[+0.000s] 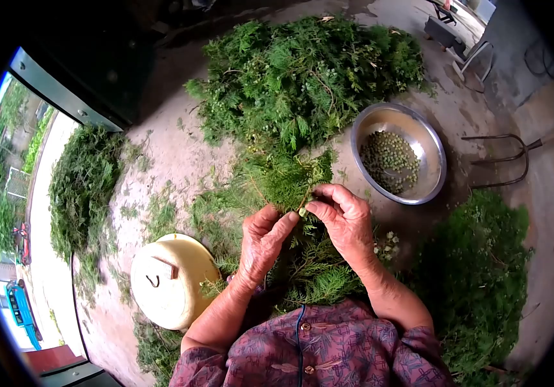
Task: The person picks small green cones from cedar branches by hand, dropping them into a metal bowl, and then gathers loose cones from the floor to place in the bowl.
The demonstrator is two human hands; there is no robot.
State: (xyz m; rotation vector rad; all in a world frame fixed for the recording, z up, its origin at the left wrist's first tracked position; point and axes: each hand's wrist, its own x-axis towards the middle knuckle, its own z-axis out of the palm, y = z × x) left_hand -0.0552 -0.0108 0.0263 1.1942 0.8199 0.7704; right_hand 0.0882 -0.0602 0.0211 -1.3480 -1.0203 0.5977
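Both my hands meet over a green cypress-like sprig [283,177] in front of me. My left hand [262,242] grips the sprig's lower stem. My right hand [344,219] pinches a small pale green seed [302,211] on that sprig between thumb and forefinger. More cut sprigs lie under my hands. A metal bowl [429,138] to the right holds several small green seeds [390,161]. A few loose seeds [388,245] lie on the ground by my right wrist.
A big pile of green branches [302,77] lies ahead. Smaller heaps lie at the left [83,187] and the right [477,277]. An upturned cream basin [170,280] sits at my left. A metal fork tool [503,158] lies beyond the bowl.
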